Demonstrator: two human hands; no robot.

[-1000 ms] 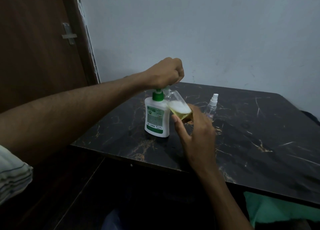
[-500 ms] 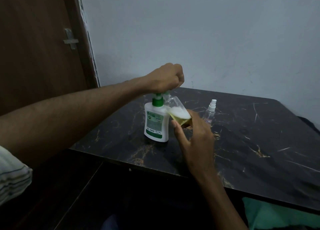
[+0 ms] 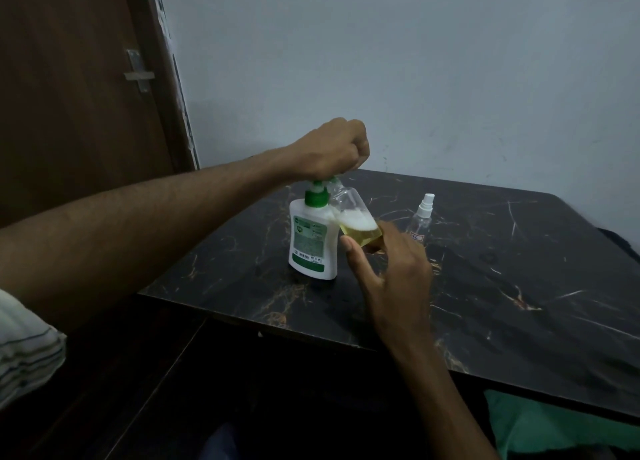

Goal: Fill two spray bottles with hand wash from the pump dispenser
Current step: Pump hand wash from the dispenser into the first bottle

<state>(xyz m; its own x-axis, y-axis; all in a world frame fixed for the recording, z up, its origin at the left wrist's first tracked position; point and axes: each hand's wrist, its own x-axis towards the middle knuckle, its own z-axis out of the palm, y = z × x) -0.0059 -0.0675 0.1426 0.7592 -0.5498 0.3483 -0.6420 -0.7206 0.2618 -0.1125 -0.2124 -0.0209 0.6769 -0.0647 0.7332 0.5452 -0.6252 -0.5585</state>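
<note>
A white pump dispenser [image 3: 313, 238] with a green collar stands near the table's front left corner. My left hand [image 3: 332, 150] is curled into a fist on top of its pump head, which is hidden under the fingers. My right hand [image 3: 388, 269] holds a clear open spray bottle [image 3: 353, 214] tilted, its mouth up under the pump spout. Yellow liquid with white foam fills the bottle's lower part. A second clear spray bottle [image 3: 421, 219] with a white spray cap stands on the table to the right.
The black marble table [image 3: 502, 286] stands against a pale wall. A brown door [image 3: 69, 96] with a latch is at the left. Green cloth [image 3: 554, 428] shows below the table's front edge at the right.
Both hands, the dispenser and the tilted bottle keep the same pose. The view has tilted up a little, so everything sits slightly lower in the frame.
</note>
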